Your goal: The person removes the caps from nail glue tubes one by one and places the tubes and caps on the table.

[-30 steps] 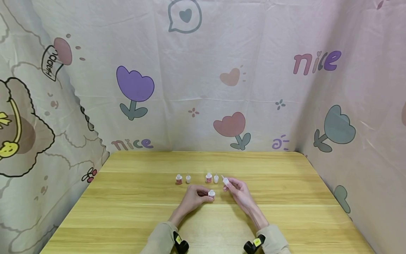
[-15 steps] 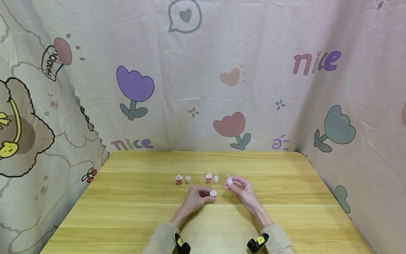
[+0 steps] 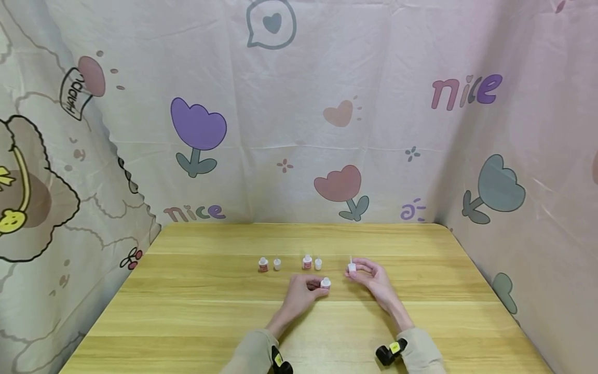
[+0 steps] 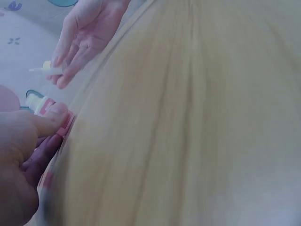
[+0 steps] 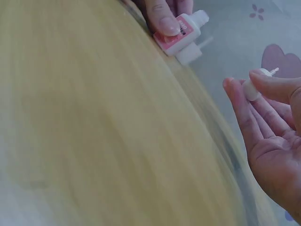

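Observation:
My left hand (image 3: 301,297) pinches a small white bottle (image 3: 325,283) with a pink-red label between thumb and fingers, low over the table and upright in the head view. Its narrow white neck (image 5: 201,18) is uncapped in the right wrist view. To the right, my right hand (image 3: 376,283) pinches a small white cap (image 3: 352,268) with a thin stem (image 5: 274,71) sticking out of it. Stem up, the cap is apart from the bottle. In the left wrist view, the left thumb (image 4: 55,113) lies across the label.
Beyond the hands, two similar labelled bottles, one at left (image 3: 263,265) and one near the middle (image 3: 307,263), stand on the wooden table (image 3: 210,311). Each has a white stemmed cap, left (image 3: 277,265) and middle (image 3: 318,264), on its right. A patterned cloth (image 3: 280,104) hangs behind.
Both hands have moved right, carrying the bottle and the cap. The cap's stem has turned from slanting left to pointing upward. The standing bottles and caps have stayed put.

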A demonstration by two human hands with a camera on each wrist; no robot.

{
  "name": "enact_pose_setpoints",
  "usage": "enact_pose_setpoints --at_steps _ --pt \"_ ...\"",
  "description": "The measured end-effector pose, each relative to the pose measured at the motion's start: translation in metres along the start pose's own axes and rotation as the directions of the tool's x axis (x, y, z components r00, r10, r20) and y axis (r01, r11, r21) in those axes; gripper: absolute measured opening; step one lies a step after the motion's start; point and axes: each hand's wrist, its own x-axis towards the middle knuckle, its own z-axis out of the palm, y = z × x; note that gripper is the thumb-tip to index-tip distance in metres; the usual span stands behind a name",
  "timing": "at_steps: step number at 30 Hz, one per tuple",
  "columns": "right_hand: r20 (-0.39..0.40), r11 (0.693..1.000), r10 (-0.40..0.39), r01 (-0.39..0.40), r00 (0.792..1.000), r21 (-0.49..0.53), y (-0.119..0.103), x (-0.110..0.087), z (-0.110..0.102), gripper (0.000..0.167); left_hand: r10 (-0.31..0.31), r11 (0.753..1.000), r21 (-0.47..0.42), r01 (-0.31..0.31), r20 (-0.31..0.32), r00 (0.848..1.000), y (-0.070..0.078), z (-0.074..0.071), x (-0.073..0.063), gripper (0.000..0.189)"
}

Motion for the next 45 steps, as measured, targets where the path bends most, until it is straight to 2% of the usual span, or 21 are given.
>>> enact_pose_setpoints --at_steps 6,9,18,21,28,36,45 --pt "-0.062 0.994 -0.004 -0.003 0.998 -0.113 0.003 0.002 -0.011 0.05 0.005 1.0 0.029 -0.005 -0.023 1.0 0.006 0.016 0.009 0.015" --pt "-0.093 0.986 -0.014 -0.002 0.996 -0.168 0.002 0.003 -0.016 0.046 -0.018 0.999 0.045 0.02 -0.045 0.999 0.009 0.024 0.014 0.015" --pt "-0.186 0.979 -0.005 -0.033 0.983 -0.201 0.003 0.008 -0.025 0.04 -0.049 0.997 0.06 0.056 -0.111 0.993 0.017 0.044 0.023 0.018" --pt "-0.213 0.965 -0.013 -0.043 0.977 -0.257 0.002 0.009 -0.026 0.038 -0.075 0.994 0.065 0.083 -0.126 0.989 0.019 0.05 0.027 0.018" --pt "-0.231 0.917 -0.084 -0.015 0.969 -0.398 0.003 0.014 -0.03 0.03 -0.064 0.993 0.087 0.081 -0.181 0.981 0.023 0.063 0.035 0.016" --pt "-0.243 0.899 -0.098 -0.019 0.965 -0.437 0.005 0.017 -0.032 0.026 -0.069 0.989 0.117 0.096 -0.219 0.973 0.026 0.071 0.042 0.015" --pt "-0.26 0.904 -0.061 -0.057 0.964 -0.423 0.0 0.017 -0.03 0.027 -0.085 0.986 0.126 0.113 -0.209 0.974 0.026 0.076 0.051 0.019"
